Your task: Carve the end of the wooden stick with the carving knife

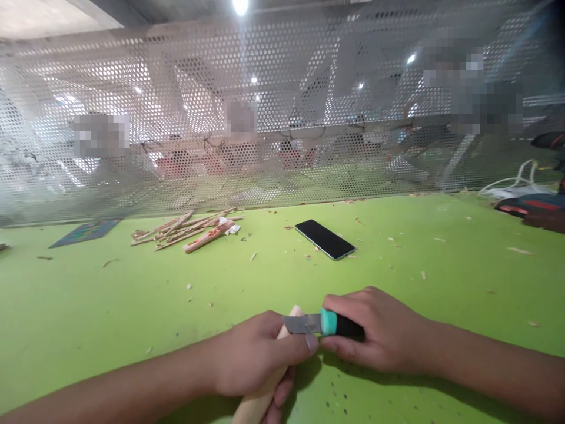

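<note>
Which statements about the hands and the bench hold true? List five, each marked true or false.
1. The phone lies right of the wood pieces, as pictured. True.
2. The right hand holds the knife by its handle. True.
3. The left hand grips the phone. False: it grips a wooden stick.
4. The blade crosses the stick near its far end. True.
5. The tabletop is red. False: it is green.
</note>
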Action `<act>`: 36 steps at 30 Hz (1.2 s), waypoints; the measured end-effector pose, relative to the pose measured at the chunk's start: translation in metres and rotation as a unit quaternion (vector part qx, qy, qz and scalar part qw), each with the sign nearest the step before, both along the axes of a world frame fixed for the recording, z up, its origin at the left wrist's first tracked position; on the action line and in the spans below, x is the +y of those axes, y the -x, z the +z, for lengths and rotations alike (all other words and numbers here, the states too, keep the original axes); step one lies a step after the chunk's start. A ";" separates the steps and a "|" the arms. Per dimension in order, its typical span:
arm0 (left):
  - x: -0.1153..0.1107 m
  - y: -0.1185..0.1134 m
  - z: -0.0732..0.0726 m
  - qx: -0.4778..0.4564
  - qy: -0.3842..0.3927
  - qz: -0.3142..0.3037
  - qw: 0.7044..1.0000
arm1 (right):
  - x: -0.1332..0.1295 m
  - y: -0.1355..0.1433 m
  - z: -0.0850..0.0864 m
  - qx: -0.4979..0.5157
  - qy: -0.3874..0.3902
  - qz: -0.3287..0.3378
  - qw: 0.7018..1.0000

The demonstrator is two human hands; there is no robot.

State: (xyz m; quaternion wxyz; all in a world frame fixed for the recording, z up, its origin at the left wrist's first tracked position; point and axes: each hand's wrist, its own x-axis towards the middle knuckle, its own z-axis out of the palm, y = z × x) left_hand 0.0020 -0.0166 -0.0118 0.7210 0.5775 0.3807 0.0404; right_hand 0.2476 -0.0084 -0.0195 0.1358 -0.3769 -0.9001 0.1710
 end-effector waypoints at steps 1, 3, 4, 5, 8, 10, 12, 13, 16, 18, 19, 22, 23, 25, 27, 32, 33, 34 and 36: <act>0.000 0.000 0.000 -0.001 0.001 -0.001 1.000 | 0.000 0.000 0.000 0.000 -0.001 0.000 1.000; 0.000 0.000 0.000 0.002 0.000 -0.004 1.000 | 0.000 0.001 0.001 0.000 0.000 0.000 1.000; 0.000 0.000 0.001 0.004 0.001 -0.002 1.000 | 0.001 0.001 0.001 0.001 0.002 0.000 1.000; 0.000 0.000 0.001 0.006 0.002 -0.001 1.000 | 0.001 0.001 0.001 0.000 0.003 0.000 1.000; 0.000 0.000 0.001 0.008 0.001 -0.002 1.000 | 0.001 0.001 0.000 -0.003 0.000 -0.001 1.000; 0.000 0.001 0.001 0.008 -0.001 -0.004 1.000 | 0.001 0.000 -0.001 -0.004 0.000 -0.002 1.000; -0.001 0.001 0.001 0.009 -0.006 -0.002 1.000 | 0.001 -0.001 -0.002 -0.003 0.001 -0.002 1.000; -0.001 0.001 0.001 0.009 -0.005 -0.002 1.000 | 0.000 -0.001 -0.002 -0.003 0.001 -0.002 1.000; -0.001 0.001 0.001 0.008 0.001 0.000 1.000 | 0.000 -0.001 -0.001 -0.003 0.004 -0.005 1.000; -0.001 0.000 0.001 0.006 0.000 -0.003 1.000 | 0.000 0.000 -0.001 -0.001 0.007 -0.005 1.000; 0.000 0.000 0.002 0.005 -0.003 -0.004 1.000 | 0.000 0.000 0.000 -0.001 0.008 -0.005 1.000; 0.000 0.000 0.003 0.003 -0.005 -0.002 1.000 | 0.000 0.000 0.000 0.000 0.012 -0.005 1.000; 0.000 0.000 0.003 0.002 -0.005 0.000 1.000 | 0.001 0.000 0.000 0.001 0.015 -0.003 1.000; 0.000 0.001 0.003 -0.001 -0.003 -0.002 1.000 | 0.001 0.000 0.000 0.000 0.017 -0.002 1.000; 0.000 0.001 0.003 0.000 0.001 -0.005 1.000 | 0.001 0.000 0.000 -0.002 0.013 -0.004 1.000; 0.000 0.001 0.003 0.003 0.005 0.001 1.000 | 0.001 0.000 0.001 -0.003 0.010 -0.006 1.000; 0.000 0.001 0.003 0.001 0.008 0.001 1.000 | 0.001 0.000 0.001 -0.002 0.011 -0.004 1.000; 0.000 0.001 0.003 0.000 0.010 0.001 1.000 | 0.001 0.000 0.001 -0.001 0.012 -0.003 1.000; 0.000 0.001 0.002 0.000 0.010 0.001 1.000 | 0.001 0.000 0.001 0.001 0.011 -0.002 1.000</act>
